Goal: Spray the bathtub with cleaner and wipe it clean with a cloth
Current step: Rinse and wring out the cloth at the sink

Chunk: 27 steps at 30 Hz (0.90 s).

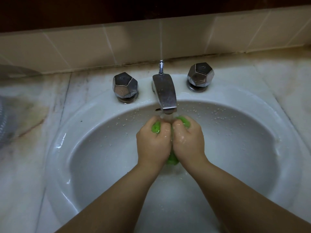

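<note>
Both hands' grip (170, 140) around cloth (172, 158)

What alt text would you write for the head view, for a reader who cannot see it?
Two hands, left hand and right hand, squeeze a green cloth under water running from a chrome faucet into a white sink. Two faceted chrome knobs flank the faucet, with beige tiles behind.

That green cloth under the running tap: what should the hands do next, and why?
Probably squeeze it out. Both the left hand and right hand grip the cloth under the tap, and water is running over it, so it looks soaked.
</note>
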### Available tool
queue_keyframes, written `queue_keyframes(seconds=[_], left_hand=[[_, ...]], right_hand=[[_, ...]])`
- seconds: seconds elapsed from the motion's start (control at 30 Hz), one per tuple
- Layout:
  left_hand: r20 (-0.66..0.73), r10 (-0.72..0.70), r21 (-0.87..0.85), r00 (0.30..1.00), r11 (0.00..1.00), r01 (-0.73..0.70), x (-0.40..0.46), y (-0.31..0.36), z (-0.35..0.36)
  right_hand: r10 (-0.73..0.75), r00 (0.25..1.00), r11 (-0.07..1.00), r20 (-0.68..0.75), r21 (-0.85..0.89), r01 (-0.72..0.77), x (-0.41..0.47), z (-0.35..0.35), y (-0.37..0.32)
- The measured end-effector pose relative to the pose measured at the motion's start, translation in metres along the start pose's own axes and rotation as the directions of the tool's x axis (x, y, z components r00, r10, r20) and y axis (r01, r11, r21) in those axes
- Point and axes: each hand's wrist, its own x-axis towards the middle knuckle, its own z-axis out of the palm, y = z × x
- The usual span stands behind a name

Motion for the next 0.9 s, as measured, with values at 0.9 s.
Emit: queue_keyframes(seconds=[0.9], left_hand=[[0.285,-0.097,-0.091,0.954,0.988,0.128,0.001,0.001,-0.014]], right_hand=[[0.371,0.921,0.827,0.122,0.408,-0.387,0.013,-0.02,-0.009]])
